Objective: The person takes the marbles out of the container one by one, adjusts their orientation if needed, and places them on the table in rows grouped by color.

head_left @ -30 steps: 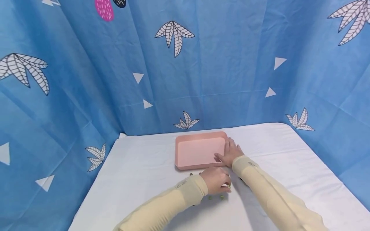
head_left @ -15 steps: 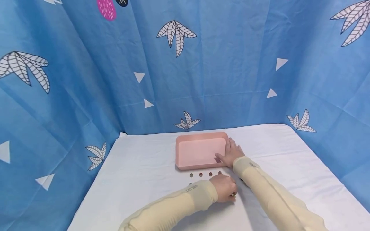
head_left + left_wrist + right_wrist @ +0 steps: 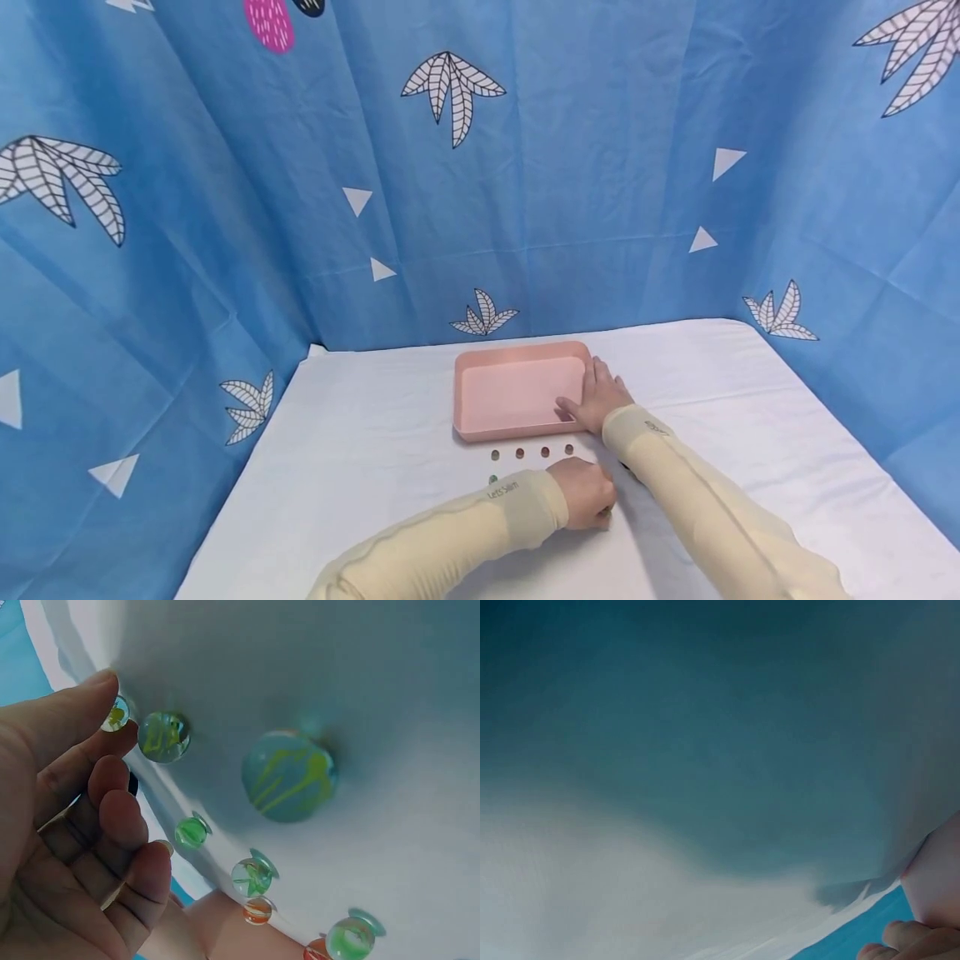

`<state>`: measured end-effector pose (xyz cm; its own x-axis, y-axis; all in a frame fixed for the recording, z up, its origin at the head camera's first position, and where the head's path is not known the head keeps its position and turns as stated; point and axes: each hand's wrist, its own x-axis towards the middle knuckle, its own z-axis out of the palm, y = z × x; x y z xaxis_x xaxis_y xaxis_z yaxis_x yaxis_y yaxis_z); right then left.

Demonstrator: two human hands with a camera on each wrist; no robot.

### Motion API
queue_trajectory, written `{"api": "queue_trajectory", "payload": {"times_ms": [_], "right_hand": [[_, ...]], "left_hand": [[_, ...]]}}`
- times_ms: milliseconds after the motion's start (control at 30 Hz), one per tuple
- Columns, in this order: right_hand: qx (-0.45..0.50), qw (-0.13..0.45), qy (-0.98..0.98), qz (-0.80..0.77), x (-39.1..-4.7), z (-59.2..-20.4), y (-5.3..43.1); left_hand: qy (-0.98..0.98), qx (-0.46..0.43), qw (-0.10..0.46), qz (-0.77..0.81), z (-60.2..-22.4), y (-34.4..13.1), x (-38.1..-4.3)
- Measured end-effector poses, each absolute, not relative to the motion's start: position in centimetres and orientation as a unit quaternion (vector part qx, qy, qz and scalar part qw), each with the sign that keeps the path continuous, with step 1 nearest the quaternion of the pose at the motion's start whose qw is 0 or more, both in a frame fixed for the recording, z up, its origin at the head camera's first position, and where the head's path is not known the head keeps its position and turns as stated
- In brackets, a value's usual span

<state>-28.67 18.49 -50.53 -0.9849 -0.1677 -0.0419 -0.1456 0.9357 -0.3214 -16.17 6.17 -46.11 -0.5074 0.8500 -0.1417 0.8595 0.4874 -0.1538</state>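
Observation:
My left hand (image 3: 588, 493) is low over the white surface in front of the pink tray (image 3: 517, 393). In the left wrist view its thumb and index finger pinch a clear glass marble (image 3: 116, 714) with a yellow swirl. Close beside the fingertips sits another yellow-swirled marble (image 3: 164, 737), and a larger-looking one (image 3: 289, 776) is nearer that camera. My right hand (image 3: 597, 398) rests on the tray's right rim, thumb over the inside and fingers extended. The right wrist view catches only part of that hand (image 3: 930, 941) at the lower right corner.
A row of small marbles (image 3: 520, 453) lies just before the tray, with a green one (image 3: 492, 479) by the left sleeve. Green marbles (image 3: 252, 877) and an orange one (image 3: 257, 910) show in the left wrist view. Blue curtains (image 3: 585, 183) enclose the white-covered table (image 3: 375, 433).
My left hand has shifted right and slightly nearer the body, uncovering the row of marbles before the tray. The right hand stays on the tray's rim.

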Motion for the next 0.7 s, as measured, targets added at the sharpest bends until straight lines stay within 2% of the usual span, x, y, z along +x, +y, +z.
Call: {"api": "queue_trajectory", "payload": {"times_ms": [700], "right_hand": [[-0.081, 0.032, 0.984, -0.154, -28.84, -51.26, 18.18]], "left_hand": [[0.867, 0.489, 0.036, -0.085, -46.49, 6.25, -16.24]]}}
